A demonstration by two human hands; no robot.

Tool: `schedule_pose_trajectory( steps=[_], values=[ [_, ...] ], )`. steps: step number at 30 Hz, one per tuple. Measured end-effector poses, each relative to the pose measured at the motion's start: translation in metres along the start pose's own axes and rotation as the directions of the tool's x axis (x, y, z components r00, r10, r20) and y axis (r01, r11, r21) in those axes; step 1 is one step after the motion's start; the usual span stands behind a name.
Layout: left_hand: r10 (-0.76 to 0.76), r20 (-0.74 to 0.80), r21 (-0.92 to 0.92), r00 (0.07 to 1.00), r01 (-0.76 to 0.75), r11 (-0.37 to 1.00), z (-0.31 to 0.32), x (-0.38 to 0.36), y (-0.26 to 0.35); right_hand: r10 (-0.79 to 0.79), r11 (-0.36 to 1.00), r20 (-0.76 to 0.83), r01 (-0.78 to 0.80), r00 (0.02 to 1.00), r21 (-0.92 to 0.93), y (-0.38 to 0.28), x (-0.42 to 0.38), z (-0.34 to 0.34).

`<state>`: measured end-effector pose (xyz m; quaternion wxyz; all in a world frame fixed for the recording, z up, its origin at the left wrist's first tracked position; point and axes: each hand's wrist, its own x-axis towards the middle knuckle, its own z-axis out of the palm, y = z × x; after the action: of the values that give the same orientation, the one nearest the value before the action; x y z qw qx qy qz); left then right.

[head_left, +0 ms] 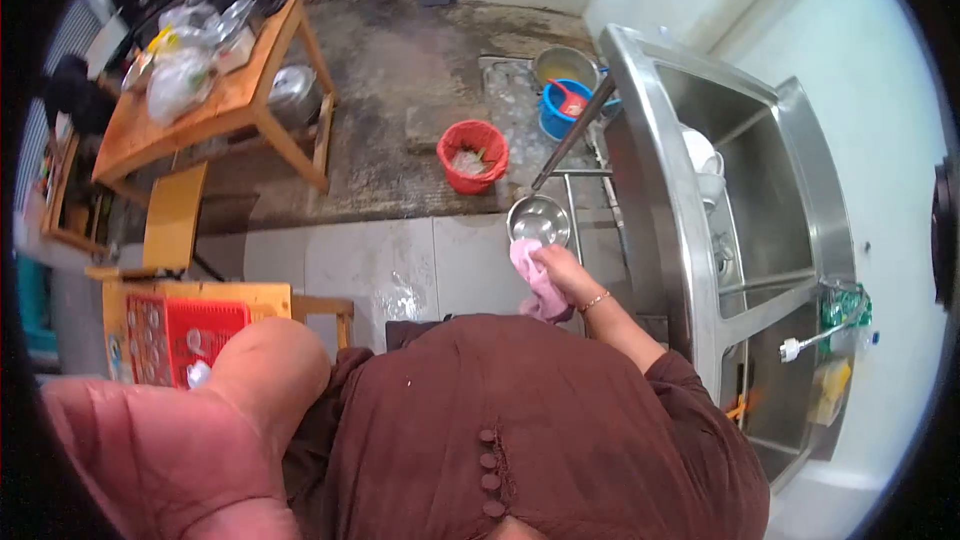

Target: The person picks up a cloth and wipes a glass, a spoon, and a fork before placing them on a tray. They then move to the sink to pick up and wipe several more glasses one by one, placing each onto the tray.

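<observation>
My right hand (567,275) is closed on a pink cloth (537,285) in the middle of the view, right of centre. A shiny round metal bowl (540,218) touches the cloth's upper end, its hollow side facing up. Whether my fingers also grip the bowl's rim is hidden by the cloth. My left hand (165,460) is raised large and close to the camera at the lower left, palm in view. Its fingers are not clearly visible, and nothing shows on the palm.
At right stands a steel sink (655,170) with white bowls (703,160) inside. A red-lined bin (472,157) and blue bucket (560,112) are on the floor ahead. A wooden table (240,90) bearing plastic bags is upper left; red trays (205,325) lie at left.
</observation>
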<state>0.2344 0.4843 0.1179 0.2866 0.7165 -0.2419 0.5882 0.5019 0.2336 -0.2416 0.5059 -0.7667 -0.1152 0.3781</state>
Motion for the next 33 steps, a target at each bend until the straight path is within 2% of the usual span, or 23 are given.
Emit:
schedule_pose_trajectory(
  steps=[1, 4, 5, 7, 8, 9, 11, 13, 14, 15, 17, 19, 21, 22, 23, 25, 26, 27, 28, 29, 30, 32, 33],
  values=[
    [0.042, -0.005, -0.060, 0.999, -0.042, 0.997, -0.001, 0.000, -0.013, 0.076, 0.989, -0.078, -0.065, 0.994, 0.133, -0.017, -0.017, 0.004],
    [0.157, -0.026, -0.221, 0.987, -0.159, 0.962, -0.001, -0.006, -0.058, 0.195, 0.949, -0.113, -0.159, 0.974, 0.273, -0.019, -0.031, 0.003],
    [-0.008, -0.023, -0.239, 1.000, 0.002, 0.971, 0.002, -0.017, -0.064, 0.204, 0.950, -0.133, -0.163, 0.970, 0.266, -0.019, -0.034, 0.002],
    [-0.027, -0.060, -0.010, 0.998, 0.027, 1.000, 0.041, -0.012, -0.095, 0.152, 0.954, -0.144, -0.107, 0.978, 0.279, 0.002, -0.032, -0.002],
    [-0.105, -0.096, -0.050, 0.990, 0.100, 0.994, 0.059, -0.017, -0.109, 0.090, 0.961, -0.118, -0.055, 0.989, 0.270, 0.008, -0.030, -0.003],
    [-0.289, -0.008, -0.004, 0.957, 0.289, 0.957, 0.064, -0.024, -0.118, 0.114, 0.967, -0.112, -0.085, 0.987, 0.239, -0.014, -0.040, -0.002],
    [-0.551, 0.273, -0.042, 0.789, 0.582, 0.812, 0.076, -0.036, -0.141, 0.055, 0.958, -0.129, -0.015, 0.990, 0.287, -0.041, -0.057, 0.002],
    [-0.549, 0.576, 0.024, 0.606, 0.658, 0.753, 0.088, -0.049, -0.171, 0.006, 0.944, -0.148, 0.044, 0.989, 0.327, -0.069, -0.078, 0.007],
    [-0.466, 0.674, 0.003, 0.574, 0.628, 0.778, 0.096, -0.058, -0.184, -0.068, 0.924, -0.181, 0.130, 0.981, 0.359, -0.086, -0.091, 0.009],
    [-0.421, 0.742, -0.012, 0.522, 0.638, 0.770, 0.106, -0.066, -0.191, -0.140, 0.897, -0.216, 0.216, 0.966, 0.386, -0.102, -0.104, 0.010],
    [-0.350, 0.814, -0.039, 0.463, 0.645, 0.763, 0.125, -0.070, -0.199, -0.134, 0.887, -0.304, 0.251, 0.943, 0.388, -0.131, -0.136, 0.007],
    [-0.217, 0.913, -0.067, 0.345, 0.651, 0.756, 0.148, -0.065, -0.198, -0.128, 0.877, -0.389, 0.287, 0.912, 0.385, -0.144, -0.165, 0.000],
    [-0.137, 0.943, -0.095, 0.304, 0.639, 0.763, 0.173, -0.057, -0.198, -0.243, 0.850, -0.621, 0.472, 0.746, 0.235, -0.148, -0.196, -0.009],
    [-0.084, 0.961, -0.106, 0.262, 0.634, 0.766, 0.187, -0.053, -0.197, -0.069, 0.779, -0.651, 0.449, 0.756, 0.438, -0.163, -0.219, -0.009],
    [-0.018, 0.960, -0.165, 0.280, 0.614, 0.772, 0.202, -0.049, -0.196, -0.125, 0.803, -0.732, 0.501, 0.669, 0.322, -0.151, -0.235, -0.018],
    [0.033, 0.960, -0.202, 0.279, 0.602, 0.772, 0.233, -0.039, -0.191, 0.005, 0.717, -0.946, 0.658, 0.323, 0.229, -0.150, -0.265, -0.017],
    [0.062, 0.959, -0.221, 0.277, 0.592, 0.775, 0.248, -0.034, -0.188, 0.015, 0.719, -0.949, 0.656, 0.314, 0.228, -0.163, -0.273, -0.019],
    [0.096, 0.965, -0.228, 0.243, 0.600, 0.767, 0.266, -0.027, -0.187, -0.278, 0.948, -0.959, 0.175, 0.057, -0.265, -0.189, -0.277, -0.022],
    [0.106, 0.965, -0.233, 0.241, 0.598, 0.767, 0.286, -0.021, -0.187, -0.619, 0.703, -0.785, -0.436, 0.014, -0.562, -0.201, -0.278, -0.029],
    [0.128, 0.962, -0.255, 0.241, 0.628, 0.736, 0.306, -0.016, -0.186, -0.654, 0.681, -0.753, -0.492, -0.075, -0.542, -0.198, -0.284, -0.040],
    [0.149, 0.960, -0.272, 0.238, 0.657, 0.703, 0.327, -0.013, -0.187, -0.580, 0.782, -0.803, -0.369, -0.136, -0.502, -0.190, -0.291, -0.053],
    [0.116, 0.968, -0.243, 0.224, 0.707, 0.665, 0.372, -0.006, -0.191, -0.308, 0.924, -0.931, 0.171, -0.196, -0.342, -0.165, -0.304, -0.078],
    [0.134, 0.946, -0.292, 0.294, 0.600, 0.744, 0.395, -0.001, -0.193, -0.175, 0.869, -0.977, 0.448, -0.122, -0.212, -0.151, -0.312, -0.089]
  ],
)
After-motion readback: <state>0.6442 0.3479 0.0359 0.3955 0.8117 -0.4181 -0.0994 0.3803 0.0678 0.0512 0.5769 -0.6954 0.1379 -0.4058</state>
